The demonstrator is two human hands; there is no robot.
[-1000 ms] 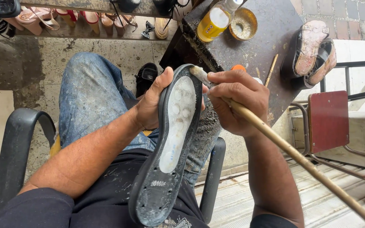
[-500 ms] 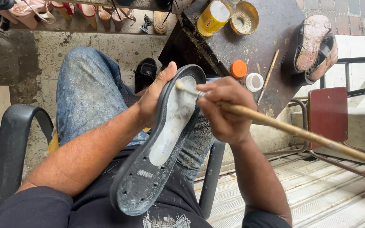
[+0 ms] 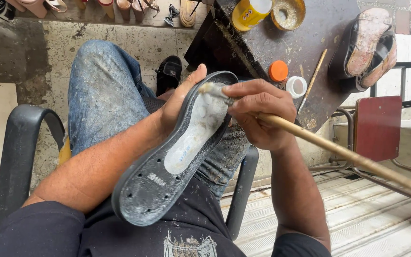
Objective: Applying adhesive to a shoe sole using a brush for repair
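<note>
My left hand (image 3: 179, 107) holds a black shoe sole (image 3: 167, 162) from behind, inner face up, over my lap. A whitish patch of glue covers the sole's middle and toe end. My right hand (image 3: 260, 112) grips a long wooden-handled brush (image 3: 348, 154); its bristle tip touches the sole near the toe end, just beside my left thumb. The handle runs off to the lower right.
A dark worktable (image 3: 262, 43) ahead carries a yellow glue can (image 3: 248, 13), a round tin (image 3: 288, 13), an orange cap (image 3: 278, 70), a small white lid (image 3: 295, 86), a thin stick (image 3: 312, 80) and a worn shoe (image 3: 365, 45). Black chair arms (image 3: 20, 152) flank me. A red stool (image 3: 376, 127) stands right.
The sole has tilted and shifted lower left. The brush tip has moved along the toe end, and the handle has swung lower toward the right.
</note>
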